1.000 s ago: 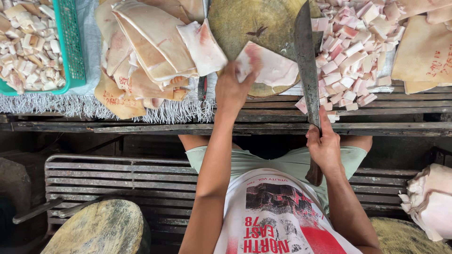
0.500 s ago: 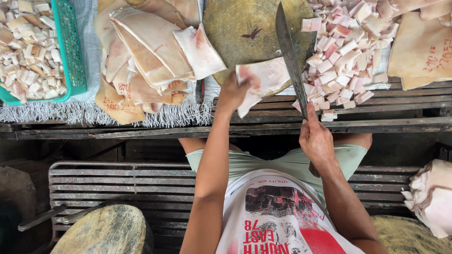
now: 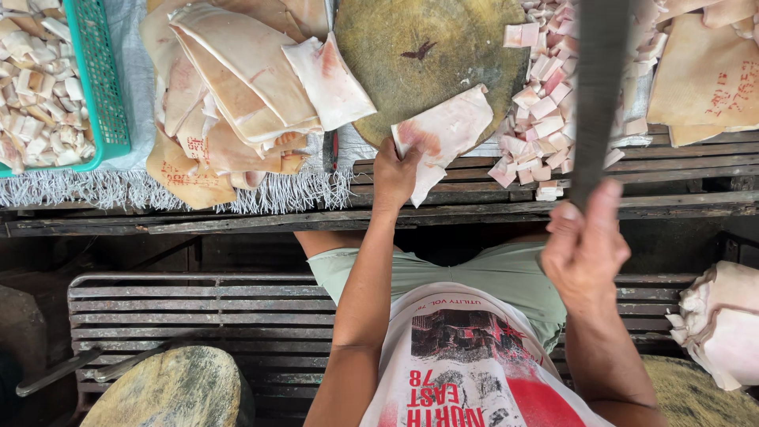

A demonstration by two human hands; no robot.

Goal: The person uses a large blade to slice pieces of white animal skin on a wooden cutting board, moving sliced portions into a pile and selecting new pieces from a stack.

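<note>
My left hand (image 3: 393, 175) grips the near edge of a pale slab of pork skin (image 3: 448, 130) that lies half on a round wooden chopping block (image 3: 419, 55). My right hand (image 3: 583, 245) holds the handle of a large cleaver (image 3: 601, 87), raised close to the camera, its dark blade pointing away over the heap of cut pieces. A pile of small pink and white skin cubes (image 3: 545, 119) sits to the right of the block.
More large skin slabs (image 3: 229, 95) are stacked left of the block on a fringed cloth. A green plastic basket (image 3: 99, 87) of cut pieces stands far left. Further slabs (image 3: 708, 75) lie at the right. A slatted wooden bench (image 3: 182, 308) and another block (image 3: 170, 391) are below.
The cleaver has been lifted up and toward the camera, swinging to the right. My left hand has pulled the slab toward the block's near edge.
</note>
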